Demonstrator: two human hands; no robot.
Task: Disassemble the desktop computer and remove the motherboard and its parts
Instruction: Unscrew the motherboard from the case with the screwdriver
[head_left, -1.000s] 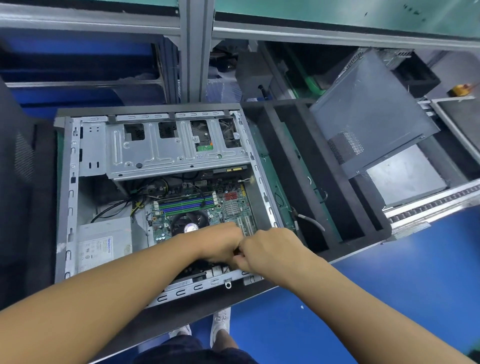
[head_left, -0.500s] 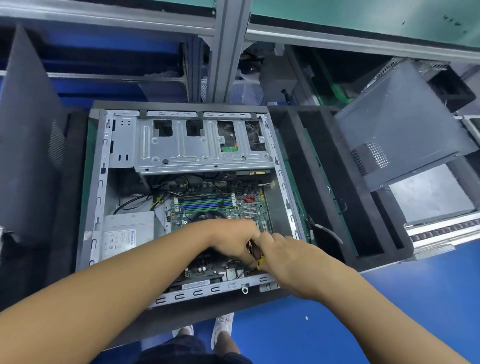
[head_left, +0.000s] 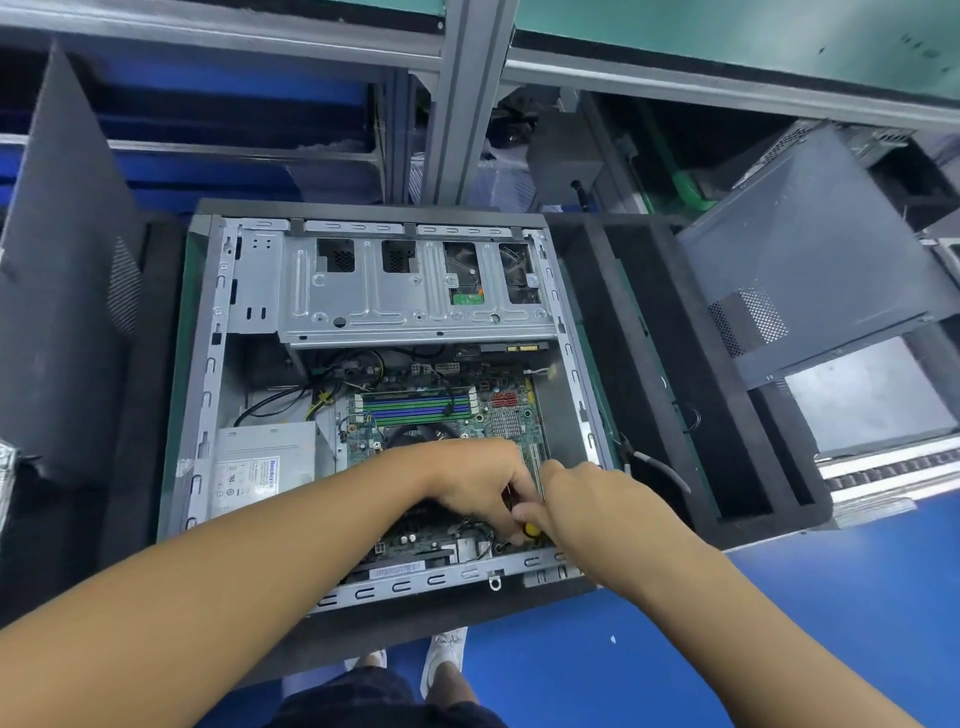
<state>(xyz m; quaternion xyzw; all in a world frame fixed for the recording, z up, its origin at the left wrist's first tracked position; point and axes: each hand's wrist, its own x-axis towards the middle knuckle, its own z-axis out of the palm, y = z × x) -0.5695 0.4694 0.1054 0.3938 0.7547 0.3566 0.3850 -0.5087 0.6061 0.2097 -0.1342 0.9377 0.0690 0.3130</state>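
The open case (head_left: 208, 415) lies on its side in the middle of the frame, set in a black foam tray (head_left: 649, 364). The motherboard (head_left: 498, 400) sits inside it, in the lower right part of the case, still in place with cables running onto it. Memory sticks (head_left: 415, 402) lie across its upper part. A grey power supply (head_left: 265, 457) fills the case's lower left corner, and a metal drive cage (head_left: 415, 291) spans its top. Both hands meet over the lower right corner of the board, touching each other. The right hand (head_left: 587, 504) has its fingers curled round a tool (head_left: 531, 529) with a yellow handle, of which only a small part shows. The left hand (head_left: 483, 488) is curled knuckles-up just beside it, fingertips down at the board; whether it grips anything cannot be told. A grey side panel (head_left: 810, 249) leans at the upper right of the frame. A blue floor (head_left: 675, 623) shows at the lower right.
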